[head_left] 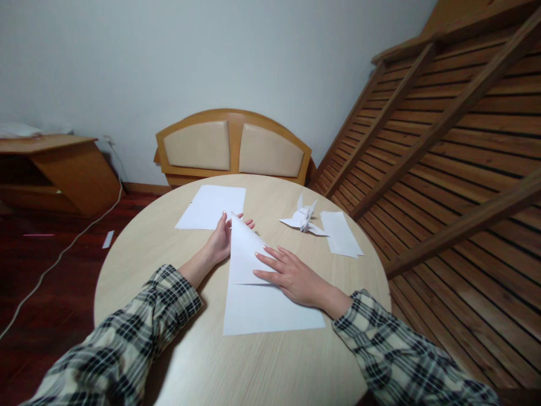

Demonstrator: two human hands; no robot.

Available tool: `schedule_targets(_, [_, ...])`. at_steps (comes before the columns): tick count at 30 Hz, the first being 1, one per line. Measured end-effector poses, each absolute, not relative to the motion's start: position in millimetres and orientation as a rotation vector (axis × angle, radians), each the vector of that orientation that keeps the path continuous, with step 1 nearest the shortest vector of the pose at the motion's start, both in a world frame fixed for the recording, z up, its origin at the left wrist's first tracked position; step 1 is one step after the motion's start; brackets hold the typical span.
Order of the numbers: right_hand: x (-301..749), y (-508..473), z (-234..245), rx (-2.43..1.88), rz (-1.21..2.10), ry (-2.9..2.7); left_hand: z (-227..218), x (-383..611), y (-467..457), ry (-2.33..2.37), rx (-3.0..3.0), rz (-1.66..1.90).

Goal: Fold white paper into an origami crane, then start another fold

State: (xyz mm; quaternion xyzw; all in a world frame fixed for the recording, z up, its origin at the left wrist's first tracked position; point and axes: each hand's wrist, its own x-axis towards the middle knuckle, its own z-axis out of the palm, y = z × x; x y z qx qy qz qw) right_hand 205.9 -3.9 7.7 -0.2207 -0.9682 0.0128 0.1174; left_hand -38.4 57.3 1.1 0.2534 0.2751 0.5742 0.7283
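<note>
A white sheet of paper (pixel 270 310) lies on the round table with its upper part folded over diagonally into a triangular flap (pixel 245 259). My left hand (pixel 221 239) is at the flap's upper left edge, thumb raised and fingers stretched out behind the paper's tip, partly hidden by it. Flat on the flap's sloping right side rests my right hand (pixel 291 274), its fingers spread and pointing left. Beyond it stands a folded paper crane (pixel 303 217) with pointed wings.
More white sheets (pixel 211 207) lie at the table's back left, and narrow paper strips (pixel 340 234) at the right. A slatted wooden panel (pixel 443 141) leans close to the table's right side. Behind is a padded headboard (pixel 234 115); a cable (pixel 63 254) crosses the floor.
</note>
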Motion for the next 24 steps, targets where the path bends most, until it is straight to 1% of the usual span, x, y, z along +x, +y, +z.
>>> schedule_targets(5, [206.0, -4.3, 6.0, -0.658, 0.049, -2.857, 1.4, -33.1, 50.4, 0.677, 0.724, 1.273])
schedule_targets(9, [206.2, -7.5, 11.8, -0.635, 0.149, -2.874, -1.8, -31.9, 49.3, 0.7, 0.833, 1.277])
schedule_targets(11, [207.4, -8.9, 18.2, -0.593, 0.281, -2.842, -3.7, -31.8, 49.7, 0.709, 0.866, 1.274])
schedule_targets(13, [209.7, -8.5, 26.1, -0.533, 0.481, -2.747, -4.6, -30.9, 49.3, 0.703, 0.885, 1.265])
schedule_targets(16, [213.5, -0.7, 37.2, -0.518, 0.806, -2.444, -2.2, -26.2, 45.7, 0.694, 0.905, 1.233])
schedule_targets(17, [214.2, 4.4, 39.5, -0.561, 0.887, -2.314, -0.5, -23.9, 43.7, 0.696, 0.911, 1.214])
schedule_targets(19, [213.5, 18.1, 40.7, -0.777, 0.966, -2.038, 3.5, -18.8, 39.0, 0.693, 0.923, 1.159])
schedule_targets(24, [197.9, 53.0, 28.8, -1.09, 1.343, -1.607, 8.4, -7.1, 28.7, 0.66, 0.993, 0.995])
